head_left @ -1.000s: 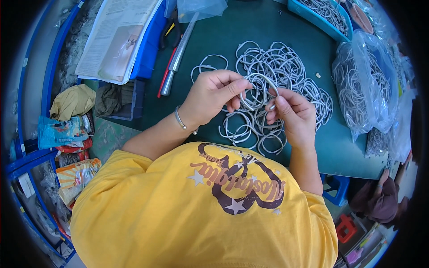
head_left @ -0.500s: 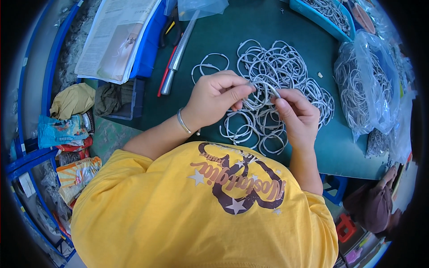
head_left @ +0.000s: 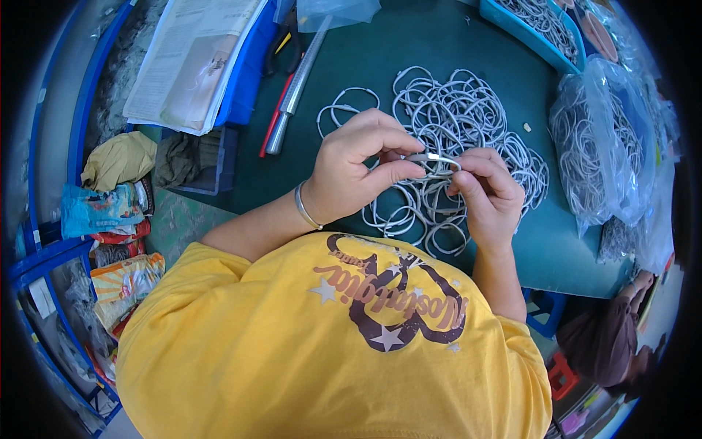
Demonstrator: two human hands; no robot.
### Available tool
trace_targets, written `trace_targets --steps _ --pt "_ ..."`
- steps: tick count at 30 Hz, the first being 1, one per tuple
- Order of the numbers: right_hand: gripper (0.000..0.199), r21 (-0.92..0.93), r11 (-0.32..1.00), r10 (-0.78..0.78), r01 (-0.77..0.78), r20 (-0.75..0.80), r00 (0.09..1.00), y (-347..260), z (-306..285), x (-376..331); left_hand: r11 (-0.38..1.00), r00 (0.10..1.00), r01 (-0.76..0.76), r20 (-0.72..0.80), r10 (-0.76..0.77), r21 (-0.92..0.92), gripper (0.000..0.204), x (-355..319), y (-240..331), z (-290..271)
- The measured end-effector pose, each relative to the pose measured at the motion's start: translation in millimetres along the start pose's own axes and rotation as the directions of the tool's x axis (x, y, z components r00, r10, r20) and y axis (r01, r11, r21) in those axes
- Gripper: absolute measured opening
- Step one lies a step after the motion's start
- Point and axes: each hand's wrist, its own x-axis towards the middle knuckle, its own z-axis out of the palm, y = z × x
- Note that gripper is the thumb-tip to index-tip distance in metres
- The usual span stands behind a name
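Note:
Between my two hands a thin grey metal bangle [head_left: 436, 157] is held above the green tabletop, a bright flat piece showing on its upper side. My left hand [head_left: 363, 157], with a silver bracelet on its wrist, pinches the bangle's left end between thumb and fingers. Its right end sits in the pinch of my right hand [head_left: 488, 190]. Below and behind them spreads a tangled pile of similar bangles [head_left: 468, 110], partly hidden by my fingers. A couple of loose bangles [head_left: 352, 91] lie left of the pile.
A tapered steel rod [head_left: 289, 106], a red stick [head_left: 269, 132] and pliers [head_left: 282, 51] lie left. Papers [head_left: 186, 66] rest on a blue bin [head_left: 245, 80]. At right are a bag of bangles [head_left: 603, 146] and a turquoise tray [head_left: 537, 36]. A person [head_left: 603, 329] sits at lower right.
The bangle has turned between my fingers, and its bright flat piece now shows. My left hand has shifted slightly and its fingers have changed their grip; the right stays about in place.

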Motion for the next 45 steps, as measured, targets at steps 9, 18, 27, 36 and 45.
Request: trace_targets --steps 9,18,27,36,45 --pt "0.019 -0.375 0.85 -0.361 0.371 0.1 0.927 1.5 -3.6 7.3 0.713 0.842 0.533 0.205 -0.499 -0.455 0.014 -1.3 -2.8 -3.8" --pt "0.025 0.198 0.98 -0.007 0.014 -0.036 0.999 3.4 4.9 2.5 0.681 0.804 0.571 0.149 -0.575 -0.459 0.023 4.7 -4.3 -0.7" --pt "0.018 0.365 0.856 0.342 -0.365 0.128 0.931 -2.0 -6.1 4.8 0.715 0.828 0.543 0.142 -0.542 -0.439 0.022 5.9 -6.0 0.0" --pt "0.024 0.223 0.849 0.425 -0.479 0.252 0.869 -1.5 10.7 4.2 0.939 0.953 -0.301 0.091 0.29 0.168 0.01 11.0 -4.5 2.5" --pt "0.006 -0.155 0.984 0.102 -0.091 0.062 0.993 -38.0 -37.6 13.8 0.959 0.97 -0.225 0.131 0.204 0.173 0.019 22.8 -0.3 1.4"
